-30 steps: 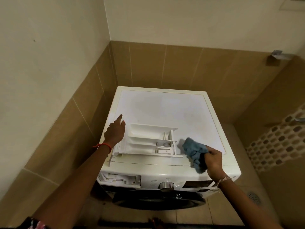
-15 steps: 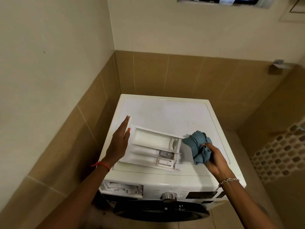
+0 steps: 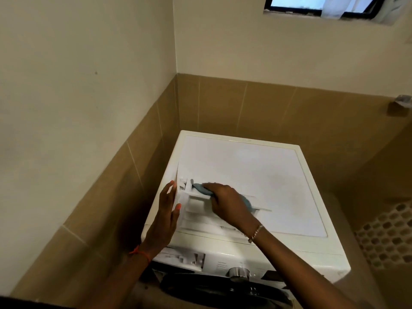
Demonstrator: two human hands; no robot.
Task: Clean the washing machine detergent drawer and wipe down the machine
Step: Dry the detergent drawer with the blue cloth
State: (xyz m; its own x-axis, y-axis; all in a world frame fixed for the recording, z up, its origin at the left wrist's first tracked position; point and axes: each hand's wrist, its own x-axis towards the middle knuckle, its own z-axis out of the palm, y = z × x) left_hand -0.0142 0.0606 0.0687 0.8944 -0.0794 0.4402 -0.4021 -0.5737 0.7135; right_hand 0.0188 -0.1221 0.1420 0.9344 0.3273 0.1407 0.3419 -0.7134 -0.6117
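The white detergent drawer (image 3: 198,210) lies on top of the white washing machine (image 3: 256,172), near its front left corner. My left hand (image 3: 167,217) grips the drawer's front panel at its left end, thumb over the edge. My right hand (image 3: 227,202) presses a blue cloth (image 3: 200,188) into the drawer's far compartment; most of the cloth is hidden under the hand, with a bit showing at its right side. The empty drawer slot (image 3: 185,258) shows on the machine's front, left of the round dial (image 3: 238,272).
The machine stands in a corner with a tan-tiled wall (image 3: 93,197) close on the left and behind. A mosaic-tiled surface (image 3: 388,237) is at the right. A window (image 3: 323,6) sits high on the back wall. The dark door glass (image 3: 223,288) is below the dial.
My right hand has moved left with the cloth, from beside the drawer's right end into the drawer. My left hand stays on the drawer's left end. The camera has tilted up.
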